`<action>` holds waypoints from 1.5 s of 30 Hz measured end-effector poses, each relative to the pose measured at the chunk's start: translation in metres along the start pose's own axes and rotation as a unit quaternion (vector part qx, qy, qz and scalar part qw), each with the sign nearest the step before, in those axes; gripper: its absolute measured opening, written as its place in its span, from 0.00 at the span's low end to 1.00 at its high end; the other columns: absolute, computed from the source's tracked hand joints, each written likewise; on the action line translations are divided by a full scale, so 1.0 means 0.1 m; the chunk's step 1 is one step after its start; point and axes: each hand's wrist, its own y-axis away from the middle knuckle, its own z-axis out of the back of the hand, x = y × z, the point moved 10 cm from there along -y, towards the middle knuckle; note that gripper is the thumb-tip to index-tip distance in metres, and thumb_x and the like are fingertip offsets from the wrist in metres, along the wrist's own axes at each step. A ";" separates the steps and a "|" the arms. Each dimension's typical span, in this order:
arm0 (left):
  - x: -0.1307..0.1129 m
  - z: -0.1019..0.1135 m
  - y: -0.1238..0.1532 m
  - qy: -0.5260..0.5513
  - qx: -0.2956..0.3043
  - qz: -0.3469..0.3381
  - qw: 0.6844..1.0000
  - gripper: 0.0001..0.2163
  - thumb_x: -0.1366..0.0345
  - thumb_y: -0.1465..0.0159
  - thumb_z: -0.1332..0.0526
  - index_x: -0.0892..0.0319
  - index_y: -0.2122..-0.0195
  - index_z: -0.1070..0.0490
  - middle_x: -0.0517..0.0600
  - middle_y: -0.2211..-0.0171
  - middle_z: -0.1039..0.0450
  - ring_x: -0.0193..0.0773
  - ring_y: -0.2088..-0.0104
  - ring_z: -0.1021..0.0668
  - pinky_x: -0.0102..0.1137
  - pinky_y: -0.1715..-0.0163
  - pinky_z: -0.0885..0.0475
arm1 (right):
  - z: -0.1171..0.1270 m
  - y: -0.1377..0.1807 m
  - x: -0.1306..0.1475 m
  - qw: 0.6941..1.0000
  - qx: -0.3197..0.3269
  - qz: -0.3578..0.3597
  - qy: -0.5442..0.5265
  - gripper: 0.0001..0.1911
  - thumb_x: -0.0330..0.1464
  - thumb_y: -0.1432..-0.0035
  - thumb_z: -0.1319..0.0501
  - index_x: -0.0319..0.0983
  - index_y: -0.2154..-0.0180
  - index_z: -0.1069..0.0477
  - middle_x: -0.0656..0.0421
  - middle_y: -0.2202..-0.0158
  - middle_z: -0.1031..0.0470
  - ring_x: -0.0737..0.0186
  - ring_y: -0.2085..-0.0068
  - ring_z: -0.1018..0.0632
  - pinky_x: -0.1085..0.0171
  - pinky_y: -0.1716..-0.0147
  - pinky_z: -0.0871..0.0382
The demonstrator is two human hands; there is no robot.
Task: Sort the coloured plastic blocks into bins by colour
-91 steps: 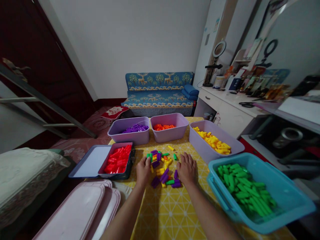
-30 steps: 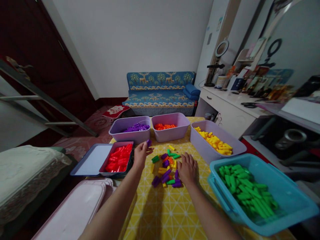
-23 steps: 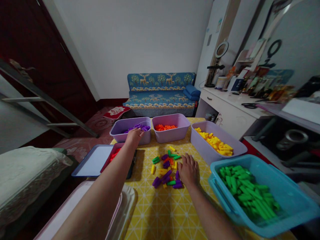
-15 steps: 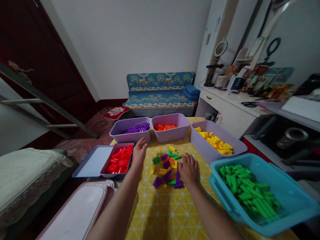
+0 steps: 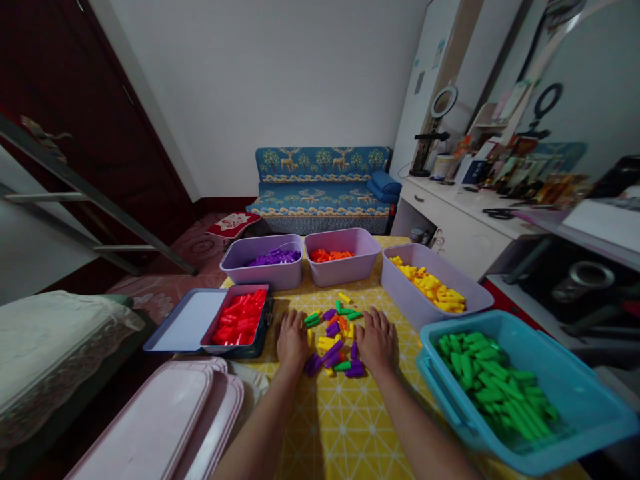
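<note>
A loose pile of small plastic pieces (image 5: 327, 343) in purple, green, yellow and orange lies on the yellow patterned tablecloth (image 5: 345, 427). My left hand (image 5: 291, 341) rests palm down at the pile's left side, fingers slightly apart, close to some green and purple pieces. On the opposite side, my right hand (image 5: 376, 340) lies flat with its fingers spread, its thumb side close to yellow and purple pieces. I see nothing held in either hand; the undersides of both palms are hidden.
Around the pile stand tubs of purple (image 5: 275, 257), orange (image 5: 331, 255), yellow (image 5: 434, 288), green (image 5: 495, 380) and red pieces (image 5: 241, 319). Pale pink lids (image 5: 150, 420) lie at the lower left. A blue-covered sofa (image 5: 320, 193) is beyond the table.
My left hand has come down from beside the red tub, moving right to the tablecloth beside the pile. My right hand has stayed nearly in place.
</note>
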 end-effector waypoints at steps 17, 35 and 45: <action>-0.14 -0.03 0.06 -0.071 -0.002 -0.041 0.997 0.20 0.66 0.33 0.47 0.60 0.40 0.32 0.57 0.36 0.38 0.53 0.34 0.38 0.46 0.37 0.39 | -0.10 -0.03 0.14 0.989 0.029 0.106 -0.096 0.16 0.28 0.37 0.45 0.41 0.49 0.30 0.56 0.42 0.30 0.60 0.40 0.34 0.59 0.40 0.44; -0.14 -0.03 0.06 -0.074 0.000 -0.038 0.997 0.21 0.67 0.34 0.47 0.61 0.41 0.32 0.58 0.36 0.37 0.53 0.35 0.38 0.47 0.37 0.40 | -0.11 0.02 0.26 0.982 0.071 0.163 -0.065 0.23 0.28 0.34 0.52 0.47 0.41 0.35 0.62 0.36 0.35 0.60 0.35 0.40 0.57 0.37 0.49; -0.14 -0.02 0.05 -0.072 0.004 -0.027 0.997 0.21 0.67 0.34 0.47 0.59 0.41 0.32 0.57 0.36 0.38 0.52 0.35 0.38 0.46 0.38 0.39 | -0.07 0.02 0.27 0.982 0.058 0.159 -0.079 0.19 0.29 0.34 0.50 0.46 0.46 0.29 0.61 0.40 0.30 0.62 0.38 0.36 0.60 0.38 0.47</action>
